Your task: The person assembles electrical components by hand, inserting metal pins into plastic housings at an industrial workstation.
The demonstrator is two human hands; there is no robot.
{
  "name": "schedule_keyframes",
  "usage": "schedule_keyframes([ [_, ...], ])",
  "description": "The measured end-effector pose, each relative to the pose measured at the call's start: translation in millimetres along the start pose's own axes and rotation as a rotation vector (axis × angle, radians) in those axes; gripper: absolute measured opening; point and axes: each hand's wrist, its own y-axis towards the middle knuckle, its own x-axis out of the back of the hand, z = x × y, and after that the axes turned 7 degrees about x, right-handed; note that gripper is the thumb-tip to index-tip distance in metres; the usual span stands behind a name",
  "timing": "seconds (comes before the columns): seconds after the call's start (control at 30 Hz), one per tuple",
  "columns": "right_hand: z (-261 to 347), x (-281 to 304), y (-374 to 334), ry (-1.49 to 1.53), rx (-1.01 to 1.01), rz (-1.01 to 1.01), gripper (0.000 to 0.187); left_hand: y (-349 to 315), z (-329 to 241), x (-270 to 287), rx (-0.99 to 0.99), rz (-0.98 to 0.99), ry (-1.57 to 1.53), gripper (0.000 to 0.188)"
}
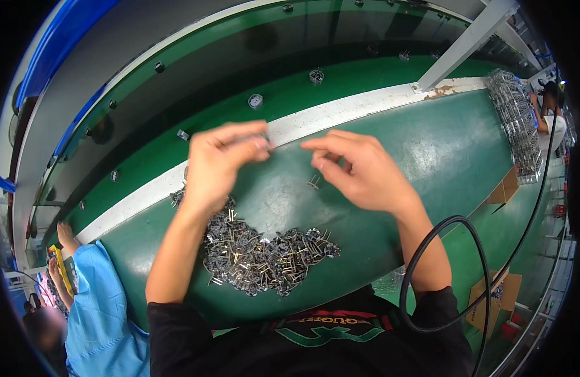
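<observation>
My left hand (217,163) is raised over the far side of the green work table (365,232). Its thumb and fingers are pinched on a small greyish part, smeared by motion. Facing it from the right is my right hand (365,169), index finger pointing left, the other fingers curled in toward the thumb; whatever they hold is hidden. Just below its fingertips shows a small dark part with metal pins (314,182), seemingly on the table. Between my forearms lies a heap of black pinned plug-like parts (258,257), close to my body.
Beyond a white rail (340,113) runs a green conveyor belt (283,97) carrying spaced round parts (255,101). A black cable (472,251) loops over my right arm. Stacked clear trays (516,125) stand far right, near cardboard boxes (503,188). A co-worker in blue (98,301) is at left.
</observation>
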Motion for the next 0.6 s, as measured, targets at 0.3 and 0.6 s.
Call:
schedule_keyframes([
  [0.3,-2,-21,-19,-0.656,-0.361,0.311,0.043,149,23,49,-0.146,-0.341,0.765,0.025],
  [0.6,-23,-18,-32,-0.461,-0.19,0.265,0.011,147,-4,11,-0.2,-0.505,0.856,0.029],
])
